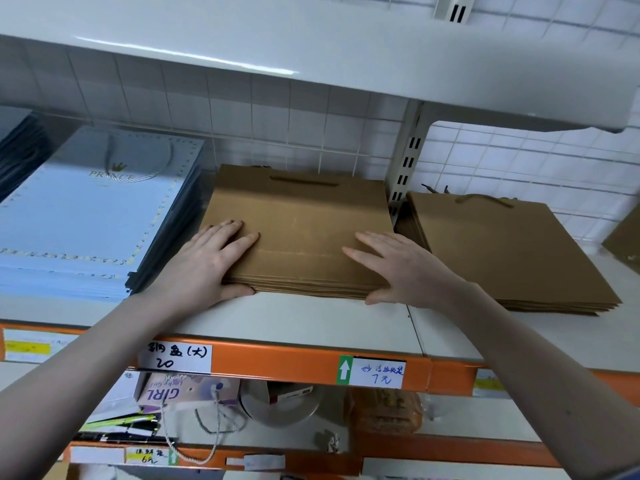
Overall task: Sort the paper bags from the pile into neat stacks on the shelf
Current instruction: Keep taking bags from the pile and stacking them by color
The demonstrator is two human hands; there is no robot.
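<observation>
A flat stack of brown paper bags point(301, 220) lies on the white shelf point(311, 320), handles toward the wall. My left hand point(207, 261) lies on the stack's near left corner, fingers straight on top and thumb against the front edge. My right hand point(398, 265) lies on the near right corner the same way, thumb at the front edge. A second stack of brown bags point(512, 251) lies to the right, past the shelf upright.
A stack of pale blue "Prince" bags point(90, 216) fills the shelf to the left, with dark bags point(20, 150) behind it. An upper shelf point(311, 57) overhangs closely. An orange rail point(277, 365) with price labels runs below; the lower shelf holds a "Girl" bag point(180, 393) and clutter.
</observation>
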